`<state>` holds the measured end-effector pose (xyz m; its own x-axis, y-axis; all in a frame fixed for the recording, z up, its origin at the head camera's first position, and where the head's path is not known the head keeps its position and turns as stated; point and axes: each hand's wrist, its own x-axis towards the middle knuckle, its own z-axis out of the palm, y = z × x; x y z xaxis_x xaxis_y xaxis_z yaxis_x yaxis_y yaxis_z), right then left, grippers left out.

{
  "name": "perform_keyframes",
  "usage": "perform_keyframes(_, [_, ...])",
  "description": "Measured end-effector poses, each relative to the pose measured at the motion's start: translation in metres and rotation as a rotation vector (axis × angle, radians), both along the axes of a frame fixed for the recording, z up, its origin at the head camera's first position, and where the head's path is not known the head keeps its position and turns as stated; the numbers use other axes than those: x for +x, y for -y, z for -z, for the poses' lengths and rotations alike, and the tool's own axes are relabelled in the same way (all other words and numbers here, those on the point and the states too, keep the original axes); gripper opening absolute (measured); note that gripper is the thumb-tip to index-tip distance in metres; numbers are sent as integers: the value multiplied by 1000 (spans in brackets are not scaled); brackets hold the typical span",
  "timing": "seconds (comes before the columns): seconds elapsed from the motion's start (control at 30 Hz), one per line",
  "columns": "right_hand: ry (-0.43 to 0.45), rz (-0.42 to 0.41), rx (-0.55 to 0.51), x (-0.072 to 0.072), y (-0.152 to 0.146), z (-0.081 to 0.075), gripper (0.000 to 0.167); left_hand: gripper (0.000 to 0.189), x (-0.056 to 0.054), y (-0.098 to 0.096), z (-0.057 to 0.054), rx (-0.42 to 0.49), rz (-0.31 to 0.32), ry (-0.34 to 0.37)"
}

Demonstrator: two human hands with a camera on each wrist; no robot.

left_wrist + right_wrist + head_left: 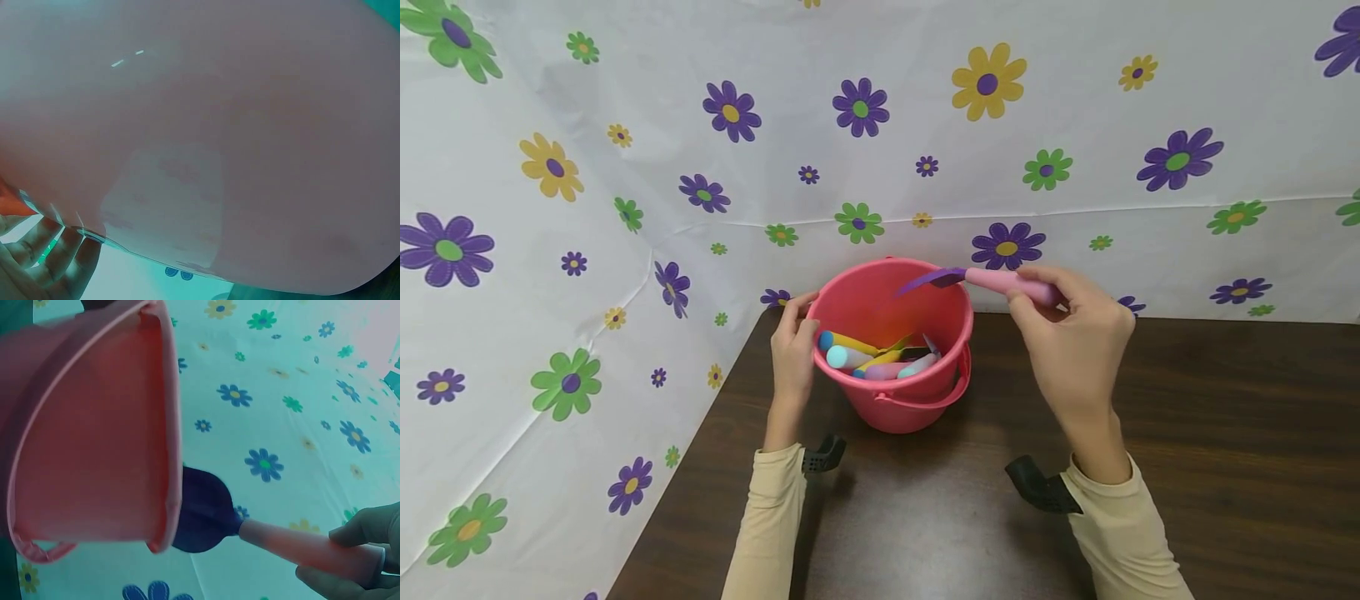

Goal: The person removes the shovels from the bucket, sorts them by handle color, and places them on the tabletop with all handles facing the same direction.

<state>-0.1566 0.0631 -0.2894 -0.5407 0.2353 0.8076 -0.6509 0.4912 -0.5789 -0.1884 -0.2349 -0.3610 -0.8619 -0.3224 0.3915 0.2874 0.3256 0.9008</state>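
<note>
A pink bucket [898, 419] stands tilted toward me on the dark table, its handle hanging down in front. At its left rim my left hand [792, 350] grips the edge; the left wrist view is filled by the bucket wall [281, 156], with curled fingers [53, 250] at the rim. My right hand [1078, 342] pinches the pink handle of a trowel [1000, 279] between thumb and fingers. The purple blade [203, 512] reaches over the bucket's right rim. Inside the bucket lie several tools with yellow, light-blue and pink handles [848, 357], their lower parts partly hidden.
A brown wooden table [1225, 417] extends right and toward me. Behind and to the left hangs a white flower-print sheet [925, 100], close to the bucket's back. Black camera mounts [1041, 485] sit on both wrists.
</note>
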Motion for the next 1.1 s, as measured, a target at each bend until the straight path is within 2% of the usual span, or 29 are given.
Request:
perform_keyframes(0.43, [25,34,-129,8,-22,-7,22,43,0,-1,0,-12,-4,-7])
perform_keyframes(0.77, [18,65,-116,2,-29,-6,22,45,1,-1,1,-6,0,5])
perform_keyframes(0.97, [22,93,-69,-2,-36,-3,21,44,2,-1,0,-1,-6,11])
perform_keyframes(1.1, [20,125,-90,-5,-40,-2,20,44,1,-1,-1,-4,-4,10])
